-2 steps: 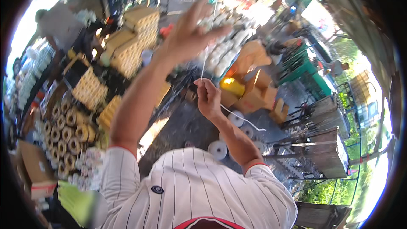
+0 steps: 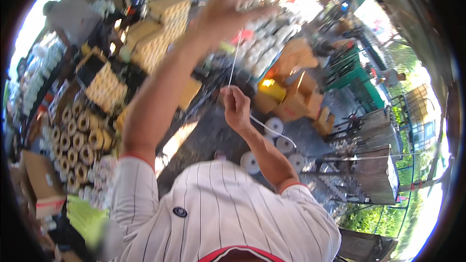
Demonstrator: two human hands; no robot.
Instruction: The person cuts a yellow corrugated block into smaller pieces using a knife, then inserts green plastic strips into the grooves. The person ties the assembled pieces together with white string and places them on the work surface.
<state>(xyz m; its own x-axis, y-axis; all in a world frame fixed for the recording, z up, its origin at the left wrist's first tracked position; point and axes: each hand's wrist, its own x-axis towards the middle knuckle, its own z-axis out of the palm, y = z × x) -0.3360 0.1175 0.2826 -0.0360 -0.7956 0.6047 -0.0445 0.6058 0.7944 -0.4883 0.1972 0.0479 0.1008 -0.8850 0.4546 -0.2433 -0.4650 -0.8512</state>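
My right hand (image 2: 237, 108) is closed on a white cord (image 2: 236, 60) in front of my chest. From that grip the cord runs up, taut, past my left hand and out at the top of the view. Its loose tail hangs to the right, below the fist. Raised high, my left hand (image 2: 222, 18) is smeared by motion, with thumb and fingers spread apart. The cord passes close to its fingers, and whether they touch cannot be made out.
Stacked yellow-brown cartons (image 2: 162, 34) and many cardboard tubes (image 2: 77, 140) lie to the left. White rolls (image 2: 250, 162) stand on the dark floor near my right arm. Open cardboard boxes (image 2: 297, 99) and a green metal frame (image 2: 359, 80) are right. Another person (image 2: 75, 19) bends at far left.
My left hand has moved up and slightly right, fingers still spread. My right hand keeps its grip on the cord, and the cord's tail has swung a little left.
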